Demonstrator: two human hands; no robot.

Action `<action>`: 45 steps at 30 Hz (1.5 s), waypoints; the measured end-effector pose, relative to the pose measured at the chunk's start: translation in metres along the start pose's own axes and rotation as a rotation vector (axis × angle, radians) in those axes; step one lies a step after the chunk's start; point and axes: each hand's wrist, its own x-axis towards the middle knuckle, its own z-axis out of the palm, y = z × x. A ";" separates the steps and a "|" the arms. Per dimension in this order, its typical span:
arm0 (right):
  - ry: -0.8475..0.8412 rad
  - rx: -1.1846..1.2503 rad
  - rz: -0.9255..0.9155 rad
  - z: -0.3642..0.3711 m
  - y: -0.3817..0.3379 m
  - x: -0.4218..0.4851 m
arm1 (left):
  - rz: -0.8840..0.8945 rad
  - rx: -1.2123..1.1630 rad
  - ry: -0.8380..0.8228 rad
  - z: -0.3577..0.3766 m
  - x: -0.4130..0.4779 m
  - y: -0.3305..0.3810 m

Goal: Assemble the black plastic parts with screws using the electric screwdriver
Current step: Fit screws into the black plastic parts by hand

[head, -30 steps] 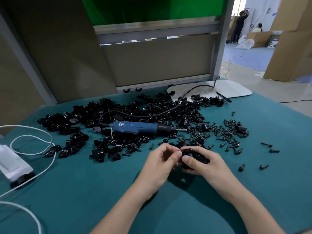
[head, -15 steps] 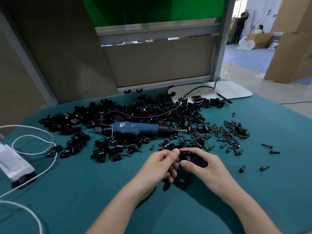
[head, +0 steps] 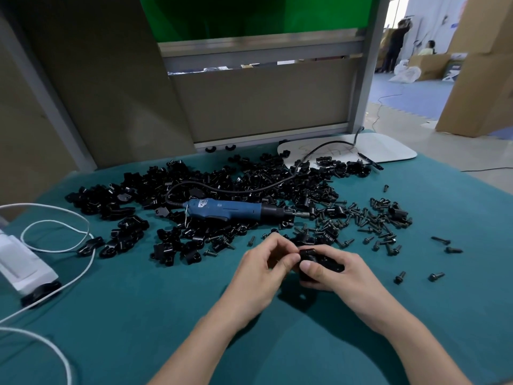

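As the right hand point(head: 342, 275) grips a black part point(head: 319, 258), screws point(head: 380, 226) lie loose.

A teal-covered table point(head: 138, 315) carries a wide heap of black plastic parts point(head: 222, 184) with a blue electric screwdriver point(head: 227, 211) among them, scattered screws point(head: 380, 220) to the right, a white cable point(head: 55, 237) and white box point(head: 19, 265) at left, a white board point(head: 388, 151) at the far edge

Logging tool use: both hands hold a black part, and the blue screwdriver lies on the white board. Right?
Not quite. The head view shows the blue screwdriver lying on the pile of black parts, not on the white board. Both the left hand and right hand do hold a black part.
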 end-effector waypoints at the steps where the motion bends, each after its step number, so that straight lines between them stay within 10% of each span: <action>1: 0.004 -0.011 -0.009 0.000 0.000 0.000 | -0.003 -0.040 0.003 0.002 0.000 0.000; 14: 0.025 -0.290 -0.119 0.002 -0.002 -0.003 | -0.329 -0.318 -0.212 -0.002 0.003 0.006; 30: 0.042 0.058 -0.001 -0.004 0.003 0.003 | -0.030 -0.006 -0.045 0.003 0.005 -0.001; 36: 0.464 0.523 -0.042 -0.025 -0.001 0.015 | -0.012 0.543 -0.043 0.002 0.061 0.019; 45: 0.633 0.909 -0.055 -0.036 -0.010 0.012 | -0.068 1.060 -0.399 0.034 0.116 0.027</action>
